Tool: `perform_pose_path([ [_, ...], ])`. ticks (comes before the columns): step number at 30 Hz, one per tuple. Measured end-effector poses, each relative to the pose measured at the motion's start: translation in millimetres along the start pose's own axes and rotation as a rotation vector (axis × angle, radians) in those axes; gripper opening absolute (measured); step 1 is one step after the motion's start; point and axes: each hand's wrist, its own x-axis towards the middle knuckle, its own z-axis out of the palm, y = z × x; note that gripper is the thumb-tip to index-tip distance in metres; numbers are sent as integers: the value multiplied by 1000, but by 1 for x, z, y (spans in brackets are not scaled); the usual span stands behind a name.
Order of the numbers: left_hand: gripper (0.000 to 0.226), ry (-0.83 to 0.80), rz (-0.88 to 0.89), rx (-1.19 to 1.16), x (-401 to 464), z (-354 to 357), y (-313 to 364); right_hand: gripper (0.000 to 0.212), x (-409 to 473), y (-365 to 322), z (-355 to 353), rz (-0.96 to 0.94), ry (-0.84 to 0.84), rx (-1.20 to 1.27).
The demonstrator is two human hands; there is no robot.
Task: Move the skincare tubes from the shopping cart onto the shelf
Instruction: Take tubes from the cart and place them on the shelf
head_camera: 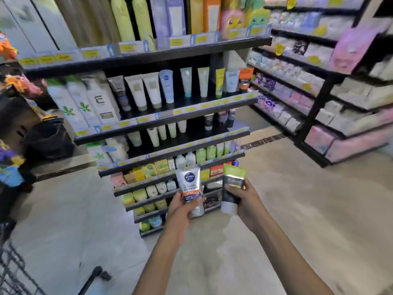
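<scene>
Between the two raised hands, in front of the shelving unit, two tubes are mid-transfer; white-and-orange plastic tube with a round blue logo (190,189) is gripped around its lower half by the left hand (180,207), cap end down; dark grey plastic tube with a lime-green top (232,186) is gripped by the right hand (244,199), fingers curled round its body, pale cap pointing down; the tubes sit near each other, not touching; neither is on a shelf yet.

Judged progress: both tubes are out of the cart, placement not yet done; how many remain in the cart cannot be told, since only a corner of the black wire shopping cart (12,271) shows at lower left, contents hidden.

Likely target is the black metal shelf with yellow price tags (191,112) up ahead, where a row of upright tubes, white, blue and pale green (168,87), stands with gaps; a second row of pale tubes (161,133) stands on the tier below; exact slot is a guess.

Further out: white cartons with green leaf prints (83,105) at the shelf's left; beige tiled floor (276,209); another black shelving run of pastel packets (319,86) to the right.
</scene>
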Motion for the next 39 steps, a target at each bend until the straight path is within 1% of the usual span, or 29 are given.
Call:
perform_pose_path([
  [2,50,-8,-7,20,13,25,-5,57,10,-13,-23,-21,22,-29],
  [7,48,-52,-11,103,60,72,-15,54,50,-41,-64,-26,67,-48],
  [10,48,-50,-6,108,100,99,-23,62,79,-61,-82,-23,76,-52],
  [14,48,-64,7,90,154,141,-27,55,121,-94,-104,-24,92,-90],
  [17,45,-53,25,122,195,172,-28,53,154,-119,-120,-22,94,-130],
  [21,43,20,40,174,248,206,-29,52,200,-145,-139,-11,81,-159],
  [25,40,81,76,242,297,233,-30,57,248,-159,-153,29,71,-172],
  [27,40,137,78,262,326,246,-29,61,273,-164,-159,46,53,-175],
  [29,41,209,74,303,355,257,-28,60,296,-167,-164,68,27,-184],
  [32,44,260,110,381,397,268,-28,60,329,-168,-173,104,0,-171],
  [36,41,333,194,437,447,280,-26,68,365,-167,-184,136,-40,-169],
  [39,48,336,220,500,481,281,-31,69,383,-164,-193,139,-46,-173],
])
